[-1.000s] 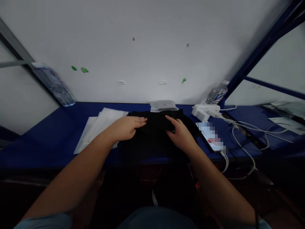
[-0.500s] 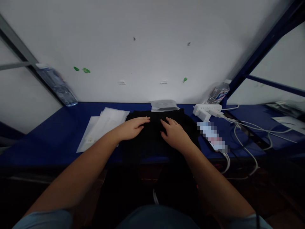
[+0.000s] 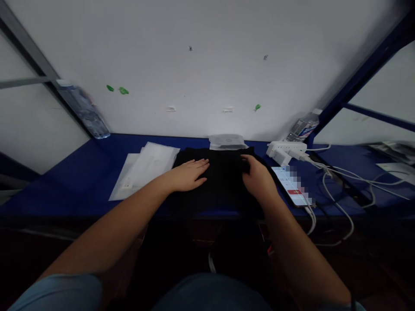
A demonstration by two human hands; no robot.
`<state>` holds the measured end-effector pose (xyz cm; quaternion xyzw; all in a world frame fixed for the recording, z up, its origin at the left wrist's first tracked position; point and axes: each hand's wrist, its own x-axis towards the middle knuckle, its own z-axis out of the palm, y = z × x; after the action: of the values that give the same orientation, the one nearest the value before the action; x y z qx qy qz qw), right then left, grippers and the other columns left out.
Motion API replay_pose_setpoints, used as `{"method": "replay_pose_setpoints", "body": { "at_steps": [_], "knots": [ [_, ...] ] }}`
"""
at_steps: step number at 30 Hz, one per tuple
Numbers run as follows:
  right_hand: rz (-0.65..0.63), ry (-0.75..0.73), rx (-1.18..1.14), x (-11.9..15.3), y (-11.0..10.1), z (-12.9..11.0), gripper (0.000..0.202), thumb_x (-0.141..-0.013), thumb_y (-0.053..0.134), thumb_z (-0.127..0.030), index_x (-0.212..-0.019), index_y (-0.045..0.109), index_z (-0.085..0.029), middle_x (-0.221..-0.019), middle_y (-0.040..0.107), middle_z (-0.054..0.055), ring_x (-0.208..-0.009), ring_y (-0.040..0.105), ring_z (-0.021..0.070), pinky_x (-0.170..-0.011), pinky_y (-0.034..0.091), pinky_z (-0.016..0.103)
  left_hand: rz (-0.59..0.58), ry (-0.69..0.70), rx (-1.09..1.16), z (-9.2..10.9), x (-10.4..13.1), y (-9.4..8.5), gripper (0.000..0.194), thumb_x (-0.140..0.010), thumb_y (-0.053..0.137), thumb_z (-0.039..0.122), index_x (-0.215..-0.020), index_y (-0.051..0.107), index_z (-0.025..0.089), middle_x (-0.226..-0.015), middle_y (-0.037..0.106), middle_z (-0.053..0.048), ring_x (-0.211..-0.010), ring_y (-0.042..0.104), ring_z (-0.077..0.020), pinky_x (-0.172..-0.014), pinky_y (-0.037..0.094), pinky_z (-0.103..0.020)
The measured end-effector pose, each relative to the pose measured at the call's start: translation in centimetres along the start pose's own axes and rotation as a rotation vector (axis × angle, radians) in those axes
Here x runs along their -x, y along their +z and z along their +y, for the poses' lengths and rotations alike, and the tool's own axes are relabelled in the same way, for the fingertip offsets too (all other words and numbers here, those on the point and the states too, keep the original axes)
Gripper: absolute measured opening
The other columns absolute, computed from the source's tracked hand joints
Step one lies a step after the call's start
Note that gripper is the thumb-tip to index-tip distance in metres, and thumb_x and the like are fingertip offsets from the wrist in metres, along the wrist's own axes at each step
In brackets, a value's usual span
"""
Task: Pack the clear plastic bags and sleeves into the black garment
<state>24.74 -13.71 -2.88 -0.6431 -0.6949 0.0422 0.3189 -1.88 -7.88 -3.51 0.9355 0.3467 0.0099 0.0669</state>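
Observation:
A dark piece of black cloth (image 3: 223,172), perhaps a garment, lies spread on the blue table (image 3: 78,172) in front of me. My left hand (image 3: 186,175) rests palm down on its left part, fingers stretched out flat. On the right part of the same cloth, my right hand (image 3: 259,177) has its fingers curled, with dark fabric between fingers and thumb. The folds in the cloth are hard to make out because it is so dark.
White plastic bags (image 3: 145,166) lie left of the cloth; a clear packet (image 3: 228,141) sits behind it. To the right are a phone (image 3: 290,183), a power strip (image 3: 287,149) and white cables (image 3: 340,170). Bottles stand at the left (image 3: 86,110) and right (image 3: 304,125) against the wall.
My right hand has moved right across the cloth, and its spread fingers have curled. My left hand stays on the left part, its fingers now flatter. The view has shifted slightly.

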Motion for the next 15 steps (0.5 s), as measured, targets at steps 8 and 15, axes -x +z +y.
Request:
{"method": "replay_pose_setpoints", "body": {
  "at_steps": [8,15],
  "knots": [
    [0.242,0.317,0.261,1.4,-2.6,4.4,0.082,-0.077,0.072,-0.039,-0.147,0.042,-0.009,-0.121,0.063,0.027,-0.111,0.061,0.0441,-0.090,0.050,0.057,0.067,-0.023,0.008,0.2,-0.3,-0.3,0.053,-0.102,0.041,0.040,-0.148,0.048,0.014,-0.160,0.040,-0.013,-0.148,0.038,-0.0245,-0.122,0.028,-0.041],
    [0.070,-0.297,0.254,0.4,-1.0,1.7,0.047,-0.099,0.045,-0.032,-0.143,0.055,-0.019,-0.151,0.049,0.017,-0.141,0.044,0.0327,-0.114,0.037,0.055,0.118,-0.055,0.016,0.6,-0.5,-0.7,0.053,-0.105,0.035,0.040,-0.148,0.048,0.012,-0.159,0.042,-0.013,-0.148,0.038,-0.0237,-0.123,0.028,-0.040]
  ]
}}
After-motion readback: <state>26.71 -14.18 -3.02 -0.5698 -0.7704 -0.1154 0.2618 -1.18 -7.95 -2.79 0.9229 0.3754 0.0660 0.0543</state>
